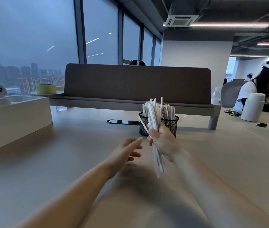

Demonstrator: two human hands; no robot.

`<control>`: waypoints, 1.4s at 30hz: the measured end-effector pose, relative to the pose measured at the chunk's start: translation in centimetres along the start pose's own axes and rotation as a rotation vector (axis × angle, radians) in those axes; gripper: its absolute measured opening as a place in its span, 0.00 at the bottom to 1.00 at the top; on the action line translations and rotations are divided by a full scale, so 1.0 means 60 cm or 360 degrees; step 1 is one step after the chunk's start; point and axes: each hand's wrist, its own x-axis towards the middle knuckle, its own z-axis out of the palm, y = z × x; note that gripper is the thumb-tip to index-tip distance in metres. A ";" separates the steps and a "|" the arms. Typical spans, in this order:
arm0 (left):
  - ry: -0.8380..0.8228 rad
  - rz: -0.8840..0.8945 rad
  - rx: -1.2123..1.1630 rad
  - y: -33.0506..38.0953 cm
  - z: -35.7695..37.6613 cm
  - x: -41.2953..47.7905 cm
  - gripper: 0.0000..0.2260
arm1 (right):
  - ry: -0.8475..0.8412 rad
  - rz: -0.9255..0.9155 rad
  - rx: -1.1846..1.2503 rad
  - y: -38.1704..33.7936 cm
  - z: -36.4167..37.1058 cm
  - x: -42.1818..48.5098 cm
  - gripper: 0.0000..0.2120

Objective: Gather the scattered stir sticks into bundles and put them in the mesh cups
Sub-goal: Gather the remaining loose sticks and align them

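My right hand [162, 140] is closed around a bundle of pale stir sticks [154, 116], held upright and slightly tilted above the table, with its lower ends [159, 163] hanging below my fist. My left hand [128, 149] hovers just left of it with its fingers apart, holding nothing. Right behind the bundle stand two black mesh cups, the left cup [142, 124] and the right cup [171, 123]. Both hold upright sticks [168, 110]. The bundle partly hides the left cup.
A grey desk divider [137, 83] runs behind the cups. A white box [14, 116] stands at the left. At the right sit a white flask [252, 106], a phone [262, 124] and a person wearing a headset [268, 86]. A black cable slot [122, 121] lies left of the cups.
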 end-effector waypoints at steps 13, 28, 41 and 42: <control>-0.0169 0.0207 -0.0080 0.006 0.068 0.066 0.23 | 0.0284 -0.0150 0.0268 0.022 -0.021 0.041 0.06; 0.0113 0.0369 0.0071 -0.022 0.100 0.066 0.25 | 0.0361 -0.0039 0.0396 0.052 0.004 0.037 0.10; 0.0076 0.0504 0.0187 -0.026 0.098 0.071 0.21 | 0.0399 0.0177 0.0464 0.044 0.017 0.036 0.08; 0.0082 0.0478 0.0195 -0.029 0.099 0.073 0.20 | 0.0414 0.0190 0.0445 0.045 0.017 0.038 0.10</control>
